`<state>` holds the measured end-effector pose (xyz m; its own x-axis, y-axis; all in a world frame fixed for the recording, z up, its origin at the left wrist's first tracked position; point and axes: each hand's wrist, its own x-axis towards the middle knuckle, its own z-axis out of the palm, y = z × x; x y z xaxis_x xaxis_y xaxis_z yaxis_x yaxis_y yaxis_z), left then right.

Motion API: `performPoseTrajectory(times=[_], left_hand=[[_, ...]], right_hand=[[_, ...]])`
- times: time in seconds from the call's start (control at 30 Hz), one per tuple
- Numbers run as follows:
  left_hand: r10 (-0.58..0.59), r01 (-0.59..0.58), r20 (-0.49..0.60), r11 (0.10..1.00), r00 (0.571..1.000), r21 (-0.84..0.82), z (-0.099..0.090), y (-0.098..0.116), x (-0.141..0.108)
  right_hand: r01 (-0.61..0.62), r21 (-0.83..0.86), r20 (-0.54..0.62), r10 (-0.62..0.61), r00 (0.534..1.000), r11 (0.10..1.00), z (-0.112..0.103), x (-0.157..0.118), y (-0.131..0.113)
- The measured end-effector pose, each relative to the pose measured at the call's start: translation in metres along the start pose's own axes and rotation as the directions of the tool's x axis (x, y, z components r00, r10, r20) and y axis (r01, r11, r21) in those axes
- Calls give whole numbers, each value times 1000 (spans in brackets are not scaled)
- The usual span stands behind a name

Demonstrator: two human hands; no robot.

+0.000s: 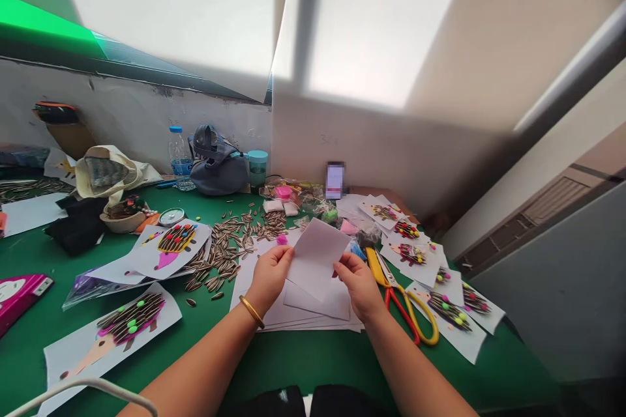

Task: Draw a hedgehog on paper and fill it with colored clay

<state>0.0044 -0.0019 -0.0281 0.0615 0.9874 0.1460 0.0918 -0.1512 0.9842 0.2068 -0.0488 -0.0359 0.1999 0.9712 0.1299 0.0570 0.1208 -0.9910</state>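
Between my two hands a blank white sheet of paper (319,257) is held up at a tilt. My left hand (270,273), with a gold bangle at the wrist, pinches its left edge. My right hand (359,283) grips the right edge with thumb and fingers. Beneath lies a stack of white paper (278,320). To the right of my right hand rest scissors with yellow handles (424,322) and a red-handled tool (403,316), partly overlapping. Left of my left hand, sunflower seeds (227,244) are scattered over the green table (205,339).
Hedgehog collages (130,332) made with seeds and coloured balls lie at left, with more collage cards (413,255) at right. A phone (335,179) leans against the wall. Behind stand a water bottle (180,159), a grey bag (218,166) and a teal cup (257,168). A white cable (107,386) crosses the front left.
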Motion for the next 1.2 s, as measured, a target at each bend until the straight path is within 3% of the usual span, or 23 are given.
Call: performPoseTrajectory(times=[0.07, 0.1, 0.13, 0.17, 0.2, 0.27, 0.33, 0.4, 0.57, 0.73, 0.83, 0.9, 0.97, 1.07, 1.13, 1.2], left_hand=[[125, -132, 46, 967, 991, 219, -4, 4, 0], [173, -196, 99, 927, 980, 319, -5, 6, -1], [211, -257, 156, 880, 965, 398, -5, 8, -3], [244, -317, 212, 834, 946, 452, -5, 10, -5], [276, -372, 260, 794, 925, 481, -4, 11, -8], [335, -461, 325, 739, 884, 492, -2, 14, -12], [381, -519, 360, 707, 852, 480, 0, 18, -16], [416, -559, 380, 690, 826, 460, 0, 21, -18], [462, -613, 408, 663, 787, 430, -3, 25, -16], [453, -594, 384, 623, 804, 509, -19, 23, -1], [494, -545, 251, 648, 832, 532, -29, 24, 8], [510, -493, 109, 722, 853, 485, -32, 26, 10], [483, -467, 48, 810, 875, 356, -28, 28, 7], [416, -440, 178, 888, 892, 133, -17, 28, -2], [383, -420, 248, 900, 890, 119, -12, 27, -6], [391, -427, 212, 889, 896, 165, -12, 24, -6]], right_hand=[[127, -212, -104, -152, 983, 969, -8, 2, -15], [207, -370, -144, -276, 950, 906, -11, 2, -24], [300, -523, -115, -415, 903, 798, -13, 1, -35], [396, -638, 5, -510, 860, 661, -14, 0, -45], [478, -703, 164, -533, 830, 527, -13, -1, -55], [588, -735, 418, -458, 785, 337, -8, -4, -71], [617, -751, 507, -393, 767, 235, 0, -6, -80], [615, -766, 525, -371, 766, 186, 7, -7, -83], [620, -766, 525, -391, 756, 171, 11, -10, -81], [547, -785, 443, -355, 824, 290, -10, -6, -84], [483, -789, 364, -344, 866, 381, -23, -2, -83], [446, -779, 308, -351, 884, 441, -26, -2, -82], [450, -747, 294, -363, 884, 489, -21, -5, -82], [509, -688, 352, -376, 857, 517, -7, -11, -81], [528, -674, 380, -371, 848, 517, -2, -13, -79], [504, -685, 365, -352, 862, 525, -4, -12, -76]])
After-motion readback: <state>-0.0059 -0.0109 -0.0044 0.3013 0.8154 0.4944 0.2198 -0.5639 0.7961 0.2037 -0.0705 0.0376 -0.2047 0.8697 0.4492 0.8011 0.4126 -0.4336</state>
